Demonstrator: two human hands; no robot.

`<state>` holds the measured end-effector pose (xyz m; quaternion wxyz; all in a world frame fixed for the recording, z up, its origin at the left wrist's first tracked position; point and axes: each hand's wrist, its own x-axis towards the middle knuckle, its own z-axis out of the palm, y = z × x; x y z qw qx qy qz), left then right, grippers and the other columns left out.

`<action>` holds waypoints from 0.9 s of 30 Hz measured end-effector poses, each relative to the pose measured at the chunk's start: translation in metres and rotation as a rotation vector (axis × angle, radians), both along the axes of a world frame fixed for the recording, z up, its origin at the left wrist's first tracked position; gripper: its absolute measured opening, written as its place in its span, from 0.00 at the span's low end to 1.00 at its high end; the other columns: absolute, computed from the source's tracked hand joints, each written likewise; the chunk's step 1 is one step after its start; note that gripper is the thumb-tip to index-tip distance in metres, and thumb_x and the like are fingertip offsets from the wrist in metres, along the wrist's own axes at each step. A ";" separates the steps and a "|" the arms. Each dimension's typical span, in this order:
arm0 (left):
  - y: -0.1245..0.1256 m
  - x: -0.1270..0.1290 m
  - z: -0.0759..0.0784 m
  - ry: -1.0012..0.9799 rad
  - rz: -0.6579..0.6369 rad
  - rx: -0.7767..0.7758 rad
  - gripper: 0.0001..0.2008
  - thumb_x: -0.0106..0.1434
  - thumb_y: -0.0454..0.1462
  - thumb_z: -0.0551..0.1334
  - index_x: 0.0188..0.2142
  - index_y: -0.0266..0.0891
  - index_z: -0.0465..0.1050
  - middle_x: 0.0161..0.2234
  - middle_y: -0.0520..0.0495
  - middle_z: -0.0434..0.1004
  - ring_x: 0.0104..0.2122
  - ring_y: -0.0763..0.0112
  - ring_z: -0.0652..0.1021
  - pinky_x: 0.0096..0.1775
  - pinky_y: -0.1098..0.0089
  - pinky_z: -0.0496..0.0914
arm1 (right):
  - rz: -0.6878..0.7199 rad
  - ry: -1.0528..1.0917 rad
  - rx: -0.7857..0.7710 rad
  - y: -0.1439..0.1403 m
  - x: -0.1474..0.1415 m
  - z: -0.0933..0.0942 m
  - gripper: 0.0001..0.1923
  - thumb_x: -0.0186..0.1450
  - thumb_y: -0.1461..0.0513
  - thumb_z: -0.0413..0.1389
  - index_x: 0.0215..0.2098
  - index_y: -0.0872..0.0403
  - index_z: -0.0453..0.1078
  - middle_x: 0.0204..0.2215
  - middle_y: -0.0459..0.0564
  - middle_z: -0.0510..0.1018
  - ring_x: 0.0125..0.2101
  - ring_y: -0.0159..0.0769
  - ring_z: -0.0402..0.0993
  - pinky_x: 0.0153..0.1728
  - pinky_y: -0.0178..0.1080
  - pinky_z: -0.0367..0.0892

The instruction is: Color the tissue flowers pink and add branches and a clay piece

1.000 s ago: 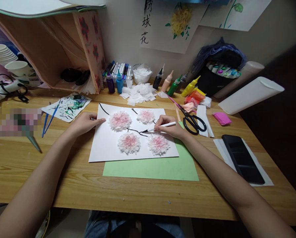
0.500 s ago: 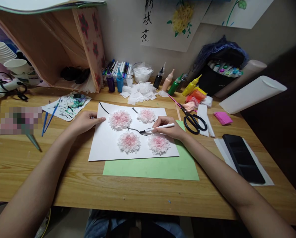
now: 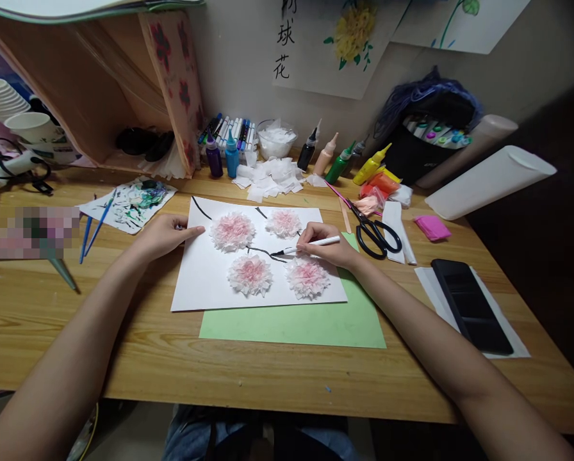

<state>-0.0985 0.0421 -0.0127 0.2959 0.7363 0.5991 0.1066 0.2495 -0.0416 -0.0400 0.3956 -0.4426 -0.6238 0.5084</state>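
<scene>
A white sheet [image 3: 200, 282] lies on the wooden desk with several pink tissue-paper flowers [image 3: 250, 274] glued on it and black branch lines painted between them. My right hand [image 3: 326, 247] grips a white-handled brush [image 3: 311, 244], its dark tip touching a black line between the flowers. My left hand [image 3: 164, 234] rests flat on the sheet's left edge, pressing it down. A green sheet [image 3: 316, 323] lies under the white one, sticking out at the front and right.
Black scissors [image 3: 376, 234], a black phone [image 3: 469, 307], pink paper [image 3: 431, 228] and a white roll [image 3: 489, 182] lie to the right. Paint bottles [image 3: 337, 165], markers [image 3: 232, 134] and tissue scraps [image 3: 270, 179] line the back. A paint-smeared sheet [image 3: 133, 205] with blue brushes [image 3: 92, 230] lies at left.
The brush tip has shifted slightly along the black line between the flowers. My left hand has stayed put on the sheet's edge.
</scene>
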 end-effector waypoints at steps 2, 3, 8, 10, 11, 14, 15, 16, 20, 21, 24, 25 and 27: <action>0.000 0.000 0.000 0.002 0.007 0.003 0.22 0.50 0.55 0.60 0.17 0.39 0.64 0.17 0.53 0.60 0.20 0.74 0.61 0.23 0.71 0.51 | -0.029 -0.012 0.025 0.001 0.001 0.000 0.14 0.58 0.56 0.62 0.23 0.54 0.64 0.23 0.46 0.75 0.25 0.30 0.71 0.26 0.34 0.63; 0.000 0.000 0.000 0.003 0.011 0.003 0.22 0.49 0.55 0.60 0.17 0.39 0.63 0.17 0.53 0.60 0.19 0.74 0.61 0.23 0.71 0.51 | -0.040 -0.013 0.037 0.001 0.002 0.000 0.14 0.59 0.56 0.61 0.23 0.54 0.63 0.22 0.45 0.75 0.24 0.30 0.70 0.26 0.34 0.62; 0.000 -0.001 -0.002 0.004 0.004 0.002 0.21 0.50 0.54 0.60 0.18 0.39 0.65 0.17 0.53 0.60 0.20 0.73 0.61 0.23 0.71 0.51 | -0.029 -0.002 0.019 0.002 0.002 -0.001 0.14 0.59 0.56 0.61 0.24 0.54 0.63 0.22 0.45 0.75 0.24 0.30 0.71 0.26 0.33 0.62; 0.000 -0.001 -0.002 0.005 -0.002 0.007 0.21 0.50 0.54 0.60 0.19 0.39 0.67 0.17 0.52 0.62 0.20 0.73 0.62 0.23 0.71 0.51 | -0.019 -0.002 0.010 0.002 0.002 -0.002 0.13 0.59 0.57 0.61 0.24 0.54 0.63 0.23 0.46 0.75 0.24 0.30 0.71 0.26 0.33 0.62; 0.000 -0.001 -0.002 0.008 0.000 0.009 0.21 0.50 0.54 0.60 0.19 0.39 0.67 0.17 0.52 0.62 0.20 0.73 0.63 0.23 0.71 0.51 | -0.018 0.001 0.012 0.002 0.002 -0.002 0.13 0.59 0.57 0.61 0.24 0.54 0.63 0.23 0.45 0.75 0.24 0.30 0.70 0.26 0.33 0.62; 0.000 0.000 0.000 0.026 0.013 0.007 0.21 0.49 0.55 0.60 0.20 0.38 0.68 0.17 0.52 0.63 0.20 0.72 0.63 0.23 0.71 0.51 | -0.027 0.004 0.028 0.002 0.003 -0.002 0.14 0.60 0.57 0.60 0.23 0.54 0.62 0.22 0.45 0.74 0.23 0.29 0.70 0.26 0.33 0.62; -0.001 0.000 0.000 0.031 0.015 0.003 0.21 0.49 0.55 0.60 0.20 0.38 0.69 0.17 0.52 0.63 0.20 0.73 0.63 0.23 0.71 0.51 | -0.028 0.002 0.031 0.002 0.003 -0.002 0.14 0.60 0.57 0.60 0.23 0.54 0.62 0.22 0.45 0.74 0.24 0.29 0.70 0.26 0.33 0.62; -0.001 0.001 0.001 0.035 0.014 0.000 0.22 0.50 0.55 0.59 0.21 0.38 0.69 0.18 0.51 0.63 0.20 0.73 0.63 0.23 0.71 0.52 | -0.027 -0.001 0.030 0.002 0.004 -0.002 0.14 0.59 0.57 0.60 0.23 0.54 0.62 0.22 0.45 0.75 0.24 0.29 0.70 0.26 0.33 0.62; 0.000 0.000 0.000 0.028 0.004 -0.003 0.22 0.50 0.55 0.59 0.21 0.38 0.70 0.19 0.52 0.64 0.21 0.73 0.63 0.24 0.71 0.52 | -0.012 0.002 0.015 0.003 0.005 -0.003 0.14 0.59 0.57 0.61 0.24 0.54 0.63 0.23 0.45 0.75 0.24 0.30 0.71 0.26 0.33 0.63; 0.000 0.000 0.000 0.023 0.005 -0.001 0.21 0.50 0.55 0.60 0.21 0.38 0.70 0.18 0.52 0.64 0.21 0.72 0.64 0.24 0.71 0.52 | -0.015 0.006 0.015 0.003 0.005 -0.003 0.14 0.59 0.57 0.61 0.23 0.54 0.62 0.22 0.45 0.75 0.24 0.30 0.71 0.26 0.33 0.63; 0.000 0.000 -0.001 0.017 0.009 -0.003 0.21 0.50 0.54 0.60 0.21 0.38 0.70 0.18 0.52 0.64 0.20 0.72 0.63 0.24 0.71 0.51 | -0.027 0.005 0.017 0.004 0.006 -0.004 0.14 0.59 0.58 0.61 0.23 0.54 0.62 0.22 0.45 0.74 0.23 0.29 0.71 0.25 0.33 0.63; 0.000 0.000 -0.001 0.019 0.008 -0.006 0.21 0.50 0.54 0.60 0.21 0.38 0.70 0.18 0.52 0.64 0.21 0.72 0.63 0.24 0.71 0.51 | -0.027 0.000 0.012 0.004 0.006 -0.004 0.14 0.59 0.58 0.61 0.24 0.54 0.62 0.22 0.45 0.75 0.23 0.30 0.71 0.25 0.33 0.63; 0.000 0.000 -0.001 0.028 0.001 -0.006 0.21 0.51 0.55 0.59 0.21 0.38 0.68 0.18 0.52 0.63 0.21 0.73 0.63 0.24 0.71 0.51 | -0.021 -0.008 0.008 0.004 0.007 -0.004 0.14 0.59 0.58 0.61 0.24 0.54 0.62 0.23 0.45 0.75 0.24 0.30 0.71 0.25 0.33 0.63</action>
